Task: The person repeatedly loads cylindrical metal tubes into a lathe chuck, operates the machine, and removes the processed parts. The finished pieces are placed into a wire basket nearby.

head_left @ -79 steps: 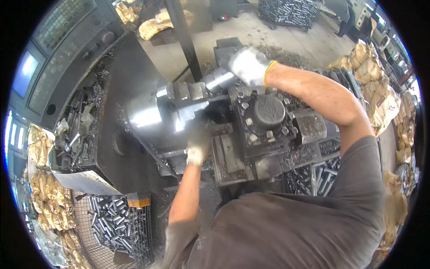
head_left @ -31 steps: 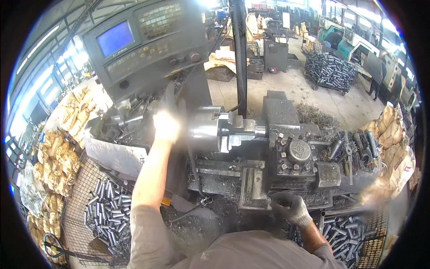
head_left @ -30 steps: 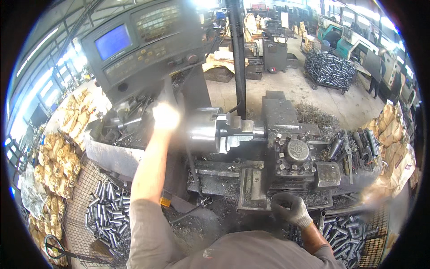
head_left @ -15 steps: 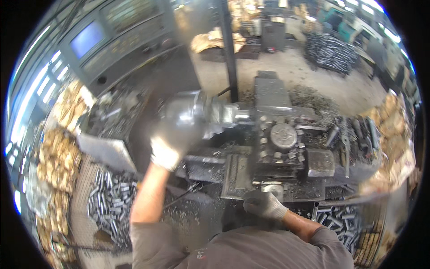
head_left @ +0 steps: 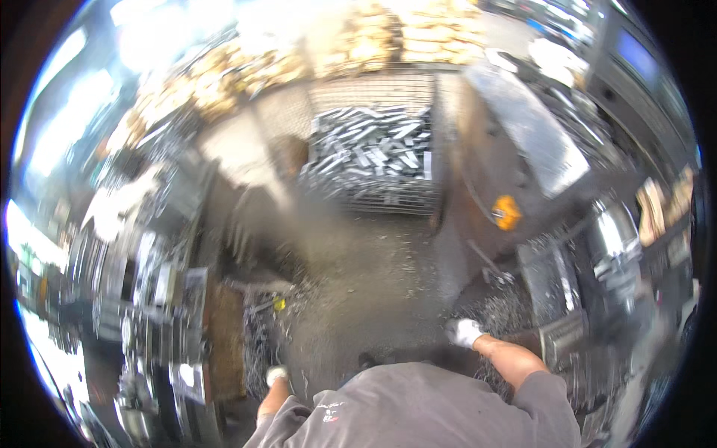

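Note:
My right hand [head_left: 464,333], in a white work glove with a darkened palm side, hangs low over the floor beside the lathe on the right. Motion smears its fingers, so their closing cannot be made out. My left hand [head_left: 276,375], also gloved, is down at my left side by a strip of metal shavings [head_left: 259,336]; its fingers are too small and blurred to read. The lathe's shiny round chuck [head_left: 614,230] is off to the right, away from both hands. Ahead stands a wire-mesh crate [head_left: 381,196] heaped with short grey metal tubes [head_left: 373,142].
Another machine [head_left: 149,276] crowds the left side. A yellow-orange object [head_left: 506,213] sits on the dark machine side panel [head_left: 478,149]. Tan sacks [head_left: 441,37] are stacked at the back. Shavings lie scattered across the dirty floor [head_left: 351,276].
My view has swung left, from facing the lathe to facing the tube crate. My left hand has left the chuck, and my right hand has left the carriage controls; both now hang low.

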